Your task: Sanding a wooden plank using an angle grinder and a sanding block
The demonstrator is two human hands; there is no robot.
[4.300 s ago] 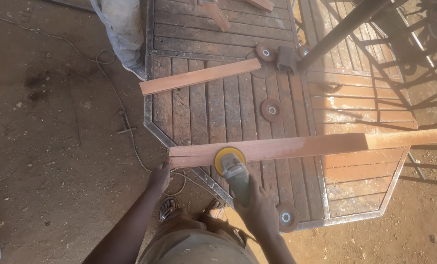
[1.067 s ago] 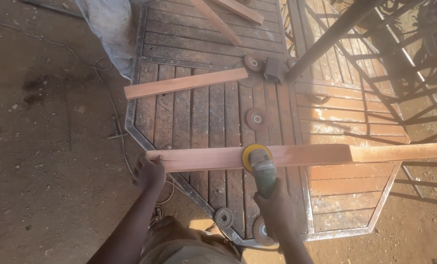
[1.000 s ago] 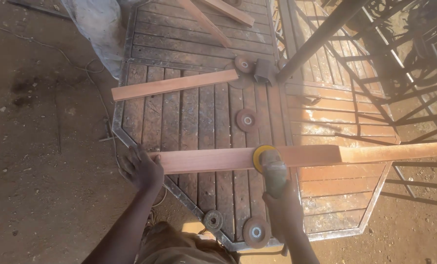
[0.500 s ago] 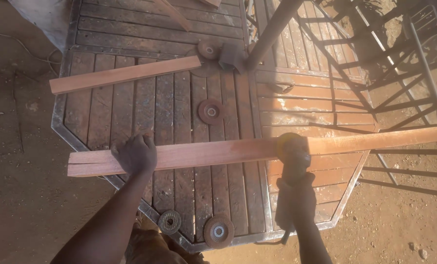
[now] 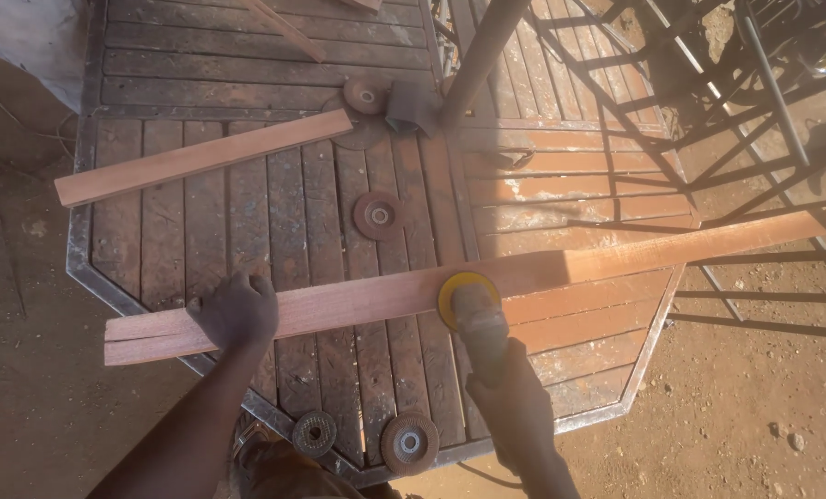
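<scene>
A long reddish wooden plank [image 5: 616, 261] lies across a slatted wooden table top [image 5: 274, 185], both ends sticking out past the table's edges. My left hand [image 5: 237, 310] presses flat on the plank near its left end. My right hand [image 5: 515, 407] grips the body of an angle grinder [image 5: 480, 325]. The grinder's yellow sanding disc [image 5: 468, 294] rests on the plank near its middle.
A shorter plank [image 5: 200, 159] lies at the table's back left. Loose round sanding discs lie on the slats [image 5: 379, 215], near the front edge [image 5: 409, 444] and at the back [image 5: 367, 94]. A metal post [image 5: 483, 57] rises mid-table. Metal frames [image 5: 755, 111] stand right; dirt ground surrounds.
The grinder's disc has travelled rightward along the plank. My left hand has shifted from the plank's left end further onto it. The camera has moved in closer over the table.
</scene>
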